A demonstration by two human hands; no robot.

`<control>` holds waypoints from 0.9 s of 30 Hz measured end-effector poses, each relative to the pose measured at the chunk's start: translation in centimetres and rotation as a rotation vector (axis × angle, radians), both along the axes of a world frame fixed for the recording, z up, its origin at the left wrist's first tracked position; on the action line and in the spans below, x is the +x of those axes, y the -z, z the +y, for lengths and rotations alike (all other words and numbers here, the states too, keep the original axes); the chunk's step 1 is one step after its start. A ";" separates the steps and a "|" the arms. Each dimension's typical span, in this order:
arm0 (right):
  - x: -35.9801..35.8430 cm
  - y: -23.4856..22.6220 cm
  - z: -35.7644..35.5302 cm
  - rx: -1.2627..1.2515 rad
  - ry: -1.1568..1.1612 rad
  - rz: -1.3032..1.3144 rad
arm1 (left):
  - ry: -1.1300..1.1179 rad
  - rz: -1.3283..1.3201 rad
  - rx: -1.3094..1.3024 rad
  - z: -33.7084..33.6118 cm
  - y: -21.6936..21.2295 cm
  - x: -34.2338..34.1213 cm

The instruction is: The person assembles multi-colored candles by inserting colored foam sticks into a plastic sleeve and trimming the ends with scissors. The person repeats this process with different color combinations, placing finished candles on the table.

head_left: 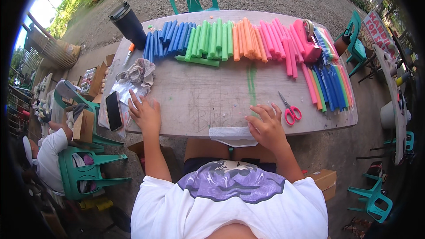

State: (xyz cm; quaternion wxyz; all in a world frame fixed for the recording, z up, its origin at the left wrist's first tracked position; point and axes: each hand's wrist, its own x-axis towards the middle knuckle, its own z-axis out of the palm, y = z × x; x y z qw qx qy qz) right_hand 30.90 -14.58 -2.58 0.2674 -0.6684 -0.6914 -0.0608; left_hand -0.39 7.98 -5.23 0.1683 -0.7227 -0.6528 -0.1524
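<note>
Right hand [265,129] flat on thin white sheet [232,134].

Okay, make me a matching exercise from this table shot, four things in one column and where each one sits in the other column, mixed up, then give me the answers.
Things:
1. scissors
2. phone
3. tumbler
4. tape dispenser

Places:
A. far left corner of the table
B. near edge, just right of the right hand
C. far right, on the pink tubes
D. near left edge, beside the left hand

Pairs: 1-B, 2-D, 3-A, 4-C
</note>
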 end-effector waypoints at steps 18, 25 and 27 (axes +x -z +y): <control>-0.8 0.0 0.4 -0.012 -0.121 0.070 | 0.466 -0.007 -0.215 -10.4 -2.2 3.2; -2.8 -1.6 0.0 -0.158 -0.393 1.508 | 1.063 -1.846 -1.241 -13.5 -6.2 7.2; -1.9 -2.3 -0.4 -0.265 -0.436 1.758 | 1.124 -1.953 -1.353 -12.6 -5.9 7.4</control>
